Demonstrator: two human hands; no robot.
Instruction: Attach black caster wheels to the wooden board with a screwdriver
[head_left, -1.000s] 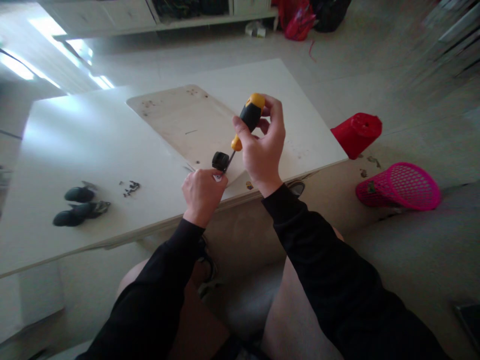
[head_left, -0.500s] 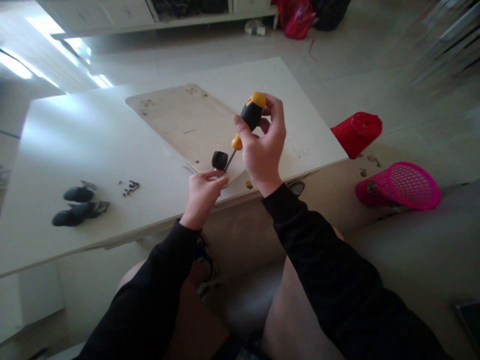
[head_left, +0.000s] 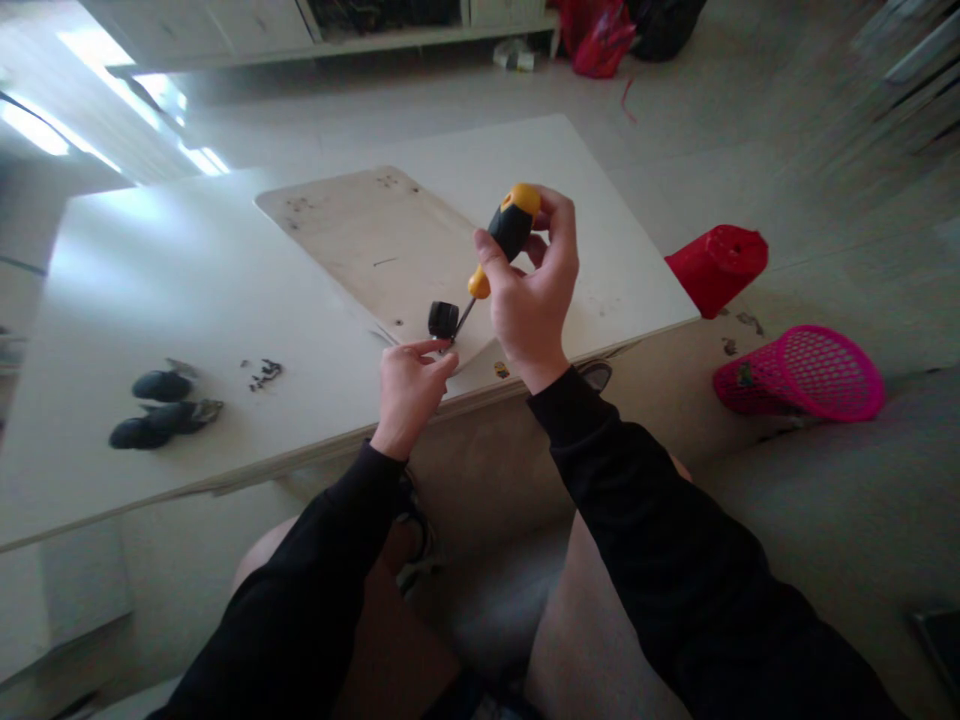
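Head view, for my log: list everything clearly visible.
Table: one, white, centre
Board: one, cream, on table
Screwdriver: one, yellow-black, over board
Part: one, black, beside screwdriver shaft
Wheels: about three, dark, table's left
Small bits: several, dark, beside wheels
Tub: one, red, table's right
Basket: one, pink, near tub
Cabinet: one, white, top
Bags: two, red and black, by cabinet
Left hand: one, bare, at part
Right hand: one, bare, around screwdriver
Sleeves: two, black, below hands
Legs: two, bare, bottom

Looks forward and down from the wearer's head, close above black sleeves (head_left: 660,500), across the white surface (head_left: 172,290) to floor (head_left: 420,110) beyond.
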